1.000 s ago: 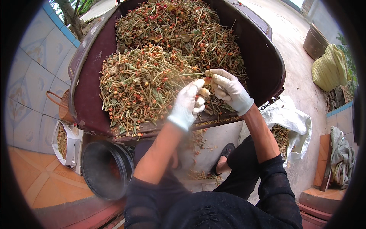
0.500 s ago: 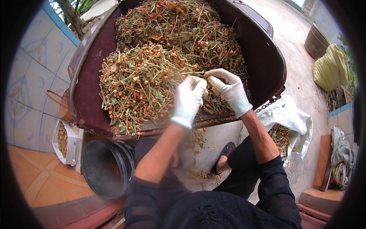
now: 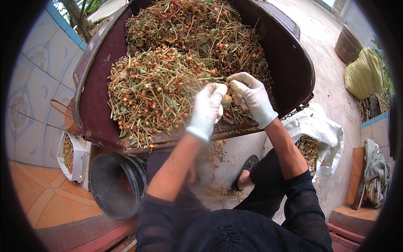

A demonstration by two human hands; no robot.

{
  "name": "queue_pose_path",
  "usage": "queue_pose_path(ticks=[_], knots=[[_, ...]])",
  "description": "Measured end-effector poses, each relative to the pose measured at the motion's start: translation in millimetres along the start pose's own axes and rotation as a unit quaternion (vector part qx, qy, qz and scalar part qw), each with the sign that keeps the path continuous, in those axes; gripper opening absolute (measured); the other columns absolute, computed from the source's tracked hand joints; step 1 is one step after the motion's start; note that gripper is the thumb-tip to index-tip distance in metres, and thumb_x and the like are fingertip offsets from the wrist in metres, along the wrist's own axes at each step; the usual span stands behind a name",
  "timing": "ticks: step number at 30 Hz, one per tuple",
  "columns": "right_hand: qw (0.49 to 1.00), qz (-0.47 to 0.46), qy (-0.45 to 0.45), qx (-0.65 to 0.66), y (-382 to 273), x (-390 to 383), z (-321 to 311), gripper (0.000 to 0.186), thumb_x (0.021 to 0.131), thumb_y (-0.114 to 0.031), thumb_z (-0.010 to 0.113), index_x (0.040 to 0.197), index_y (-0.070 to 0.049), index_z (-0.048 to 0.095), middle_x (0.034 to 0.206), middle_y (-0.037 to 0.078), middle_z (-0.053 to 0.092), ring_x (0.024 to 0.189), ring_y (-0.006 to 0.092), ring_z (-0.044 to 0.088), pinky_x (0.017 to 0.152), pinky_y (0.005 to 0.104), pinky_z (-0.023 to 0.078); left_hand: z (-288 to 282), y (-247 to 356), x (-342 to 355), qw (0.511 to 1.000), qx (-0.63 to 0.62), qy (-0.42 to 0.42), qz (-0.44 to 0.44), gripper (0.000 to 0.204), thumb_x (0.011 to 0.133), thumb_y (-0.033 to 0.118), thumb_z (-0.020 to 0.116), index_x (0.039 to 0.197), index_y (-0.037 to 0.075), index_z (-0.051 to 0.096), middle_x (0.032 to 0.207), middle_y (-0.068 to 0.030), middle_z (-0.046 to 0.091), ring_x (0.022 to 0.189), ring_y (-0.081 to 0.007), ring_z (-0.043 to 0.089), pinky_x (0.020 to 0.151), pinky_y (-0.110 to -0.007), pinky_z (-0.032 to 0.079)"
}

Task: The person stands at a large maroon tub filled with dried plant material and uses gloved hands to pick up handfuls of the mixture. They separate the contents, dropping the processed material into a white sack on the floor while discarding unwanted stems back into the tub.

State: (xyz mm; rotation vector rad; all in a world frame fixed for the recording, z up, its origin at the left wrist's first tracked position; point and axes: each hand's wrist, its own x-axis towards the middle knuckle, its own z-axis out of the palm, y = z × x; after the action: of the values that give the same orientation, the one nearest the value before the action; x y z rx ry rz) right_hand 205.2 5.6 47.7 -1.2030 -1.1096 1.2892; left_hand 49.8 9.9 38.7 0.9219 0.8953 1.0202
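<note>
My left hand (image 3: 210, 105) and my right hand (image 3: 249, 98), both in pale knit gloves, meet over the front part of a heap of dried stems with small red-orange pods (image 3: 149, 88) in a maroon metal cart (image 3: 289, 67). Their fingertips are pinched together on a small plant piece, largely hidden by the fingers; the exact shape is too small to make out. A second, darker pile of the same material (image 3: 184, 23) lies behind.
A black bucket (image 3: 111, 189) and white box of plant bits (image 3: 75, 166) stand lower left; a white sack (image 3: 325, 136) lies right. Beyond are a brown tub (image 3: 348, 44), yellowish sack (image 3: 363, 75), grey cloth (image 3: 373, 176) and tiled wall (image 3: 37, 84).
My hands stay joined over the heap, with the fingers shifting and curling slightly. My left hand has risen a little since the first frame, and my right wrist has turned slightly.
</note>
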Motion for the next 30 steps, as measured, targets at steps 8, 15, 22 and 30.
queue_pose_path(ticks=[8, 15, 22, 30], knots=[[0.996, -0.028, 0.013, -0.079, -2.4, -5.2, 3.9, 0.015, 0.093, -0.012, 0.063, 0.104, -0.004, 0.068, 0.088, 0.0, 0.068, 0.062, 0.0026, 0.054, 0.055, 0.0193, 0.044, -2.3, 4.3, -3.1, 0.999, 0.038, 0.012, -0.019, 0.017, 0.097, 0.023, 0.06, 0.096, 0.007, 0.056, 0.072, 0.0003, 0.061, 0.04, -0.0012, 0.039, 0.034, -0.017, 0.027], [0.978, -0.144, 0.039, -0.149, 8.5, -7.3, 4.8, 0.014, 0.09, -0.008, 0.066, 0.102, -0.002, 0.068, 0.09, 0.002, 0.07, 0.078, 0.006, 0.061, 0.067, 0.0225, 0.051, -4.2, -0.9, 0.7, 0.997, 0.069, 0.017, 0.012, 0.014, 0.098, 0.02, 0.058, 0.096, 0.007, 0.056, 0.071, -0.0006, 0.061, 0.04, -0.0016, 0.039, 0.033, -0.018, 0.027], [0.98, -0.141, 0.031, -0.137, 5.1, -9.2, 7.1, 0.014, 0.089, -0.007, 0.066, 0.102, -0.002, 0.068, 0.09, 0.003, 0.07, 0.077, 0.0056, 0.061, 0.066, 0.0224, 0.05, -4.2, 1.2, 1.6, 0.999, 0.049, 0.001, -0.004, 0.014, 0.099, 0.019, 0.056, 0.095, 0.006, 0.056, 0.072, -0.0024, 0.062, 0.04, -0.0013, 0.039, 0.033, -0.017, 0.027], [0.997, 0.024, 0.006, 0.079, -2.6, -8.3, 9.6, 0.013, 0.095, -0.014, 0.062, 0.102, -0.004, 0.065, 0.081, -0.003, 0.062, 0.06, 0.0017, 0.049, 0.052, 0.0179, 0.041, -2.4, 0.5, -0.5, 0.997, -0.079, -0.011, 0.004, 0.008, 0.097, 0.015, 0.058, 0.094, 0.008, 0.054, 0.071, -0.0006, 0.061, 0.043, -0.0005, 0.041, 0.034, -0.016, 0.031]])
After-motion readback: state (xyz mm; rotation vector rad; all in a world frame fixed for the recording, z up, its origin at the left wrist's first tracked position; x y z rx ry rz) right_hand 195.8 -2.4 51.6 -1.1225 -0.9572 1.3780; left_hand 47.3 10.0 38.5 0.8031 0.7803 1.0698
